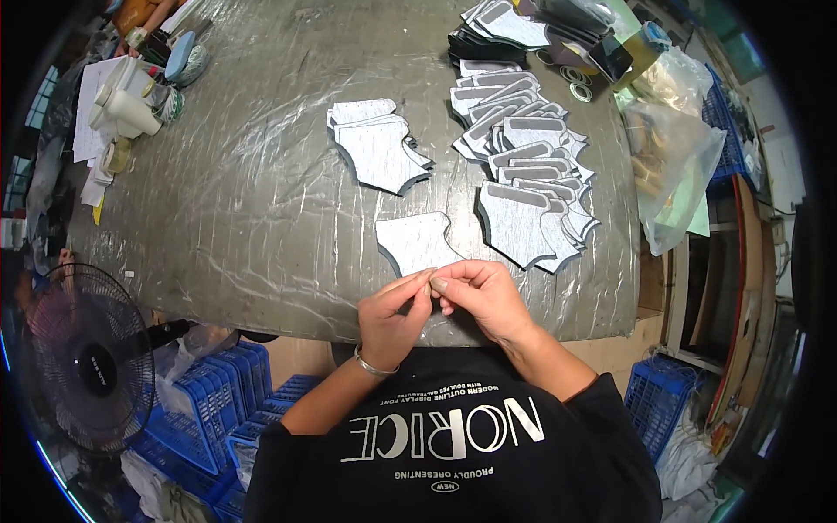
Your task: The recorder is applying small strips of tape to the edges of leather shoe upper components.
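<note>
My left hand (pixel 391 315) and my right hand (pixel 490 301) meet at the table's near edge, their fingertips pinched together. Whatever lies between the fingertips is too small or hidden to make out. Just beyond them lies a light grey, streaked cut piece (pixel 411 240) with curved notches; the hands cover its near end. A small stack of similar cut pieces (pixel 370 148), dark at the edges, sits farther off. To the right runs a long overlapping row of such pieces (pixel 514 218), many with a dark grey rounded strip along one side.
The table (pixel 253 192) has a wrinkled clear cover. Tape rolls (pixel 575 78) and dark pieces lie at the far right; a white bottle (pixel 131 109) and papers at the left. A fan (pixel 91 362) and blue crates (pixel 209 401) stand lower left. Another person's arm (pixel 148 26) shows far left.
</note>
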{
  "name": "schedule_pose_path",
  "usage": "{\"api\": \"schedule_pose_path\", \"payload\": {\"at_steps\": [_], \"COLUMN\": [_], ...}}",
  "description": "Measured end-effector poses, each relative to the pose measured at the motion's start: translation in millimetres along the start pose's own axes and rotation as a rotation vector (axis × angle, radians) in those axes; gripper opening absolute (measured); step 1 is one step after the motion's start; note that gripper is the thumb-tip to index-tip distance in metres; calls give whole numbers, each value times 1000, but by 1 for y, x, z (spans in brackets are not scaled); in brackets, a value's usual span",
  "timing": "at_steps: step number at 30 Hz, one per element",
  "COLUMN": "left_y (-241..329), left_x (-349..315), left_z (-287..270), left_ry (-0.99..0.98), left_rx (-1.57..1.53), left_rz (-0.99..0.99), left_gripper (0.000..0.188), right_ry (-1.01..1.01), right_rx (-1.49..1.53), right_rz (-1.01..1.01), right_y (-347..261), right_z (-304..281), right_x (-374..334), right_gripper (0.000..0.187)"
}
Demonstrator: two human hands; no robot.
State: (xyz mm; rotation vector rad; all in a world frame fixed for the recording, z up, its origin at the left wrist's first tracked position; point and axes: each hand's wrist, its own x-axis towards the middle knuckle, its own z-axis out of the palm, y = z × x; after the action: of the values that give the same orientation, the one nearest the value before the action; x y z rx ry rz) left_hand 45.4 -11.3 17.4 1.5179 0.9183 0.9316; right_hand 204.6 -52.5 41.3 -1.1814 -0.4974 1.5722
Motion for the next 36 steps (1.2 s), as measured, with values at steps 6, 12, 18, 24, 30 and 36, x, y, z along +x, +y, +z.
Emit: {"api": "schedule_pose_path", "payload": {"at_steps": [6,12,18,24,30,36], "left_y": [-6,2,1,-3,1,-5], "left_x": [3,12,9,-6,-9,-12], "left_z": [7,2,6,10,16,17], "left_ry": [88,56,44,35,37,67], "left_rx": [159,419,393,58,52,-34], "left_rz": [193,431,428,111,73,-55], "left_gripper": [23,29,30,27,28,24], "right_ry": [99,106,100,70,57,45], "right_rx": [-113,-156,-130,-133,-94,-187], "right_rz": [-91,-40,-49,-46,-38,-119], "right_y": [-4,-2,0,4,12,9], "right_z": [0,2,0,-3,-12,-7], "right_x": [-4,-4,-1,-4,-8,-7], "right_gripper": [20,17,15,14,18,16]}}
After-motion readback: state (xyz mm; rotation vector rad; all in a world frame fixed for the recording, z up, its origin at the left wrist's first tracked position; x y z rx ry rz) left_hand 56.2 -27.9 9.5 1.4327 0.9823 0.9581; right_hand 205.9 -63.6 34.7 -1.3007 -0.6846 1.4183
